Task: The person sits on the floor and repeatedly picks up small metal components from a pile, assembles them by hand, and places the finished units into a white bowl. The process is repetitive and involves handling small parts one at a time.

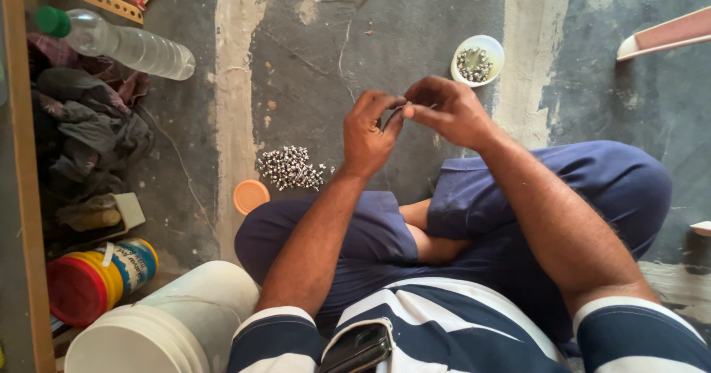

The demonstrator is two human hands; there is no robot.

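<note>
So the person sits cross-legged on the cracked grey concrete floor (pixel 311 62), both hands up in front of the knees. The left hand (pixel 368 132) and the right hand (pixel 450 111) meet fingertip to fingertip around a thin dark metal strip or wire piece (pixel 394 115), pinched from both ends. Each grip is closed tight on that piece: the thumb and first fingers press together, no gap showing. What exactly the piece is, too small to tell.

Progress-wise, it looks like somewhere in the middle. A loose pile of small silvery metal bits (pixel 291 168) lies on the floor at about 8 o'clock from the hands, and a small white round bowl (pixel 478 60) holding more of the same kind of bits sits at 1 o'clock from them, close by. Which heap is finished and which is waiting can't be told from here, but both have a fair amount in them.

Other stuff around: a small orange round plastic lid (pixel 251 196) just left of the pile, a clear plastic bottle with a green cap (pixel 118 43) lying at 10 o'clock, a white plastic bucket (pixel 167 321) and a yellow jar with a red lid (pixel 100 280) down at 7 o'clock.
</note>
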